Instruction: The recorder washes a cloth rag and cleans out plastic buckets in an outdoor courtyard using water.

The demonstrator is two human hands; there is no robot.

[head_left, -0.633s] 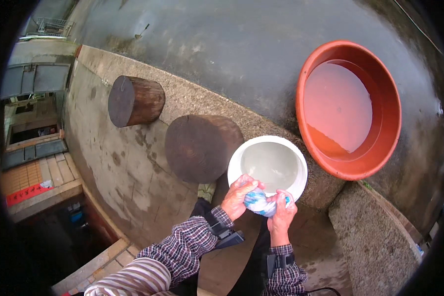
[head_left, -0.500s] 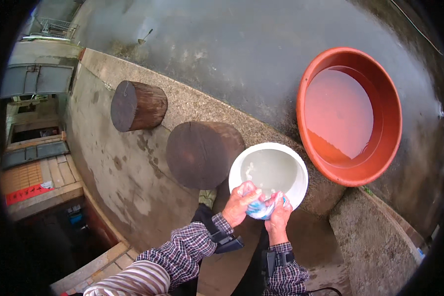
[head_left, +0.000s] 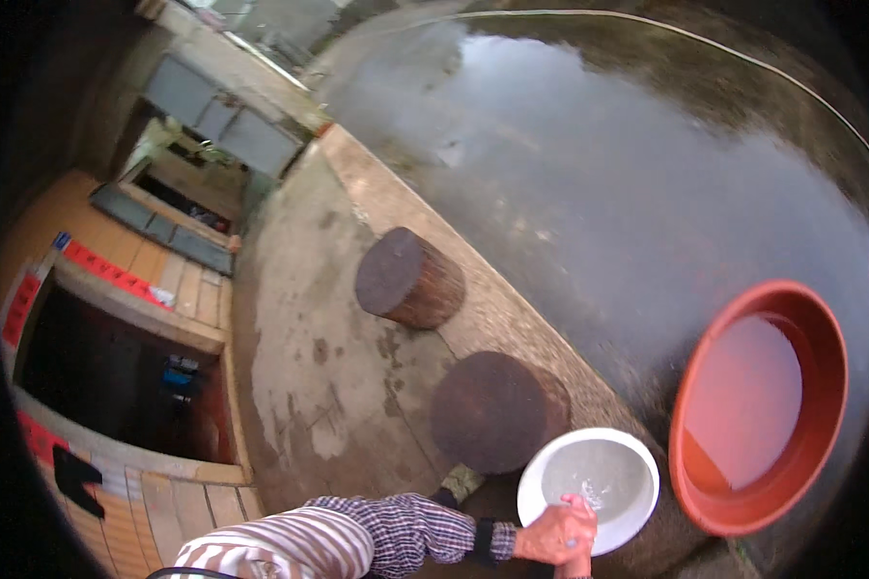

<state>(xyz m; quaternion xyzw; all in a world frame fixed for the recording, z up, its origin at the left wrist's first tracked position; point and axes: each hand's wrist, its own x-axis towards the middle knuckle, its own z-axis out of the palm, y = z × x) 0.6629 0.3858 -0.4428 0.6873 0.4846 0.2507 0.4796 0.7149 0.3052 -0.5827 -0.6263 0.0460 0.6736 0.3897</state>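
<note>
Since the earlier frame the view has swung, putting the bucket, stumps and tub lower and farther right, and the two hands have closed tightly together. The left hand (head_left: pixel 546 536) and right hand (head_left: pixel 579 505) are clenched against each other; the cloth (head_left: pixel 572 543) seems squeezed between them, only a small bluish patch showing. They hold it at the near rim of the white bucket (head_left: pixel 527 490), probably so drips fall into the rippling water (head_left: pixel 603 473). The red tub (head_left: pixel 684 458), also holding water, stands just right, likely for easy reach. Beyond the bucket, a wooden stump (head_left: pixel 488 410) and a farther stump (head_left: pixel 407 275) sit alongside the concrete ledge (head_left: pixel 483 280), perhaps as seats.
</note>
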